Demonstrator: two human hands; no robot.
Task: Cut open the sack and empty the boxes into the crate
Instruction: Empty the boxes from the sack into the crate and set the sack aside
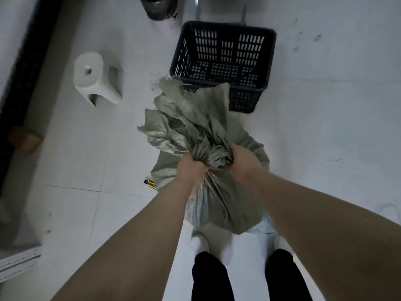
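A grey-green woven sack (225, 200) stands on the white floor between my feet, its neck bunched and its frayed top flopping toward the crate. My left hand (192, 168) and my right hand (243, 160) both clench the gathered neck from either side. The dark slotted plastic crate (221, 61) sits just beyond the sack and looks empty. A yellow and black utility knife (149, 184) lies on the floor to the left of the sack, partly hidden by it. The sack's contents are hidden.
A white plastic stool (95, 78) stands to the left of the crate. A dark round object (158, 7) and metal legs (221, 9) are behind the crate. A dark strip and wall run along the left edge.
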